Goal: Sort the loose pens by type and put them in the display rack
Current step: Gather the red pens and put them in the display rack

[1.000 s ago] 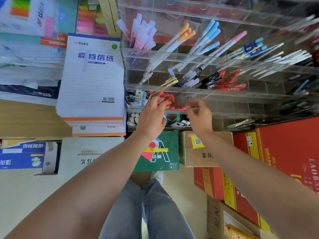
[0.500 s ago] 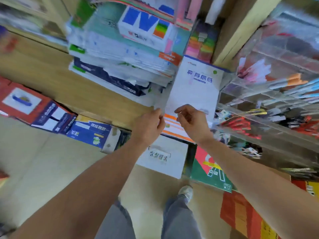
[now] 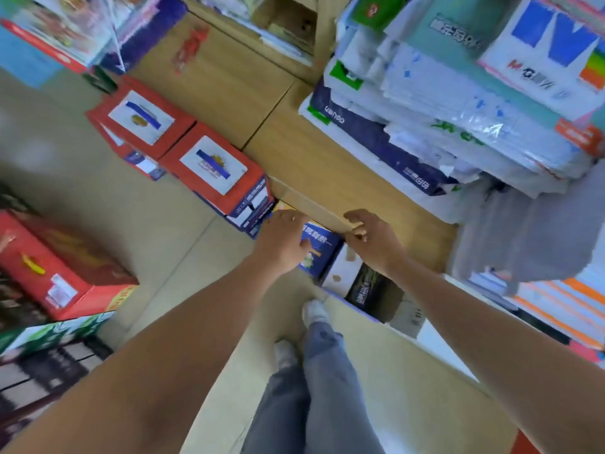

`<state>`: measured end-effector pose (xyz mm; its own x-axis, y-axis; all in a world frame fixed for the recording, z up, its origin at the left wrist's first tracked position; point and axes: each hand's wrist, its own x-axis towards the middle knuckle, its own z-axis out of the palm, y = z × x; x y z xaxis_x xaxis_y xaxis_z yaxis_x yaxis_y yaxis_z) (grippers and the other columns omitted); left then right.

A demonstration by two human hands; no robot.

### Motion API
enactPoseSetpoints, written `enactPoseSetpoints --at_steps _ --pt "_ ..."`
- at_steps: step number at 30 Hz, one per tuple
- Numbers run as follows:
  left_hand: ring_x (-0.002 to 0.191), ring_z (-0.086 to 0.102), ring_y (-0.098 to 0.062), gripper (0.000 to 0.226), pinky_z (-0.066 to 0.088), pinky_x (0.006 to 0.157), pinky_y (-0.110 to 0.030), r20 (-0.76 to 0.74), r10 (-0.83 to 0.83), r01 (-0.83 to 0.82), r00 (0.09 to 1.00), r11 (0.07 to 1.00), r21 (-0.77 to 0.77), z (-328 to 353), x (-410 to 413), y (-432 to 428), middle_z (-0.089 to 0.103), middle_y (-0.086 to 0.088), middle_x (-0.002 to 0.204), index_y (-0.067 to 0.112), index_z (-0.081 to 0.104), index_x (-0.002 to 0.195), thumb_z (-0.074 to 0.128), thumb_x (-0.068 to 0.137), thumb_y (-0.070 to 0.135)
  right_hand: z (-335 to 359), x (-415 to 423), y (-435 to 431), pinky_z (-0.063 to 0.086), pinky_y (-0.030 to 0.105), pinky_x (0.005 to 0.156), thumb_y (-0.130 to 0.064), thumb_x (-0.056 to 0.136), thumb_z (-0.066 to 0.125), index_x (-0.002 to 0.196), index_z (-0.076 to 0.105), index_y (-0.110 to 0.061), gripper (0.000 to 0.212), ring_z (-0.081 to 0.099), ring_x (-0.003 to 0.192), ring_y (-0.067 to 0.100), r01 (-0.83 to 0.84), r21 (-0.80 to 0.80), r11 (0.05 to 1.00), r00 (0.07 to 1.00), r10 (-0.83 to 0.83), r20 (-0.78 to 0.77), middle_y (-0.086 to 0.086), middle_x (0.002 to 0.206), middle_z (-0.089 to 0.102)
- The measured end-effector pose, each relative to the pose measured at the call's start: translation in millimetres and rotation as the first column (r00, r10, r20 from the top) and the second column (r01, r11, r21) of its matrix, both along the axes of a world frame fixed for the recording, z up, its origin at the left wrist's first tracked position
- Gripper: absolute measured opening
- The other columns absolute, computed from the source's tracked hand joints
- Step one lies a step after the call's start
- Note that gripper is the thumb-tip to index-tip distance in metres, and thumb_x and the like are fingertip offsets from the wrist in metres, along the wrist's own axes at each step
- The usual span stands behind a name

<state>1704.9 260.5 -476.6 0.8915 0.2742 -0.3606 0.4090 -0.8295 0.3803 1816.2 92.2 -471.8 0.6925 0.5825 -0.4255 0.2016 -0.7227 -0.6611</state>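
The pen display rack and the loose pens are out of view. The frame is blurred. My left hand (image 3: 282, 244) and my right hand (image 3: 373, 241) are held side by side in front of me, above a blue box (image 3: 319, 249) at the edge of a wooden counter (image 3: 327, 165). Both are seen from the back with fingers loosely bent and apart. No pen shows in either hand.
Stacked paper packs (image 3: 458, 103) fill the counter at the right, with orange-striped pads (image 3: 563, 303) below them. Red cartons (image 3: 212, 168) stand on the floor by the counter, and another red box (image 3: 59, 273) is at the left. My legs (image 3: 314, 388) stand on the beige floor.
The view has swung left and down, away from the pen rack, which has left the frame. Both hands have drawn back from the rack's red pens and now hover over the blue box.
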Motion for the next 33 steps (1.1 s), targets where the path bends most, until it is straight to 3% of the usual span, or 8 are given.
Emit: enactPoseSetpoints --at_steps 15,19,28,33 --pt "0.135 0.033 -0.027 0.049 0.031 0.107 -0.038 -0.089 0.149 -0.148 0.985 0.989 0.014 -63 50 276 0.045 -0.006 0.141 0.014 0.043 0.140 0.050 0.094 0.030 -68 72 298 0.038 0.023 0.089 -0.013 0.090 0.056 0.132 0.051 -0.017 0.042 0.057 0.109 0.021 -0.229 -0.152 0.961 0.973 0.226 -0.038 0.004 0.133 0.052" --pt "0.136 0.030 -0.026 0.049 0.031 0.107 -0.037 -0.071 0.173 -0.172 0.982 0.985 0.017 -72 72 352 0.044 -0.006 0.143 0.013 0.040 0.141 0.048 0.096 0.028 -88 95 368 0.042 0.033 0.099 -0.016 0.091 0.054 0.133 0.050 -0.017 0.041 0.055 0.115 0.022 -0.268 -0.195 0.943 0.963 0.268 -0.025 0.006 0.135 0.052" --pt "0.118 0.045 -0.035 0.046 0.037 0.094 -0.040 -0.048 0.197 -0.195 0.979 0.980 0.039 -108 135 516 0.051 -0.017 0.130 0.007 0.044 0.137 0.048 0.092 0.018 -132 128 510 0.040 0.026 0.087 -0.015 0.093 0.054 0.133 0.049 -0.017 0.041 0.058 0.105 0.022 -0.152 -0.154 0.976 0.988 0.149 -0.033 0.008 0.131 0.049" --pt "0.113 0.047 -0.035 0.046 0.040 0.094 -0.041 -0.028 0.152 -0.151 0.988 0.988 0.008 -141 168 582 0.052 -0.019 0.123 0.008 0.044 0.136 0.049 0.091 0.016 -162 152 581 0.047 0.035 0.088 -0.013 0.091 0.055 0.134 0.047 -0.018 0.044 0.062 0.096 0.028 -0.051 -0.135 0.990 0.999 0.052 0.000 0.010 0.127 0.049"
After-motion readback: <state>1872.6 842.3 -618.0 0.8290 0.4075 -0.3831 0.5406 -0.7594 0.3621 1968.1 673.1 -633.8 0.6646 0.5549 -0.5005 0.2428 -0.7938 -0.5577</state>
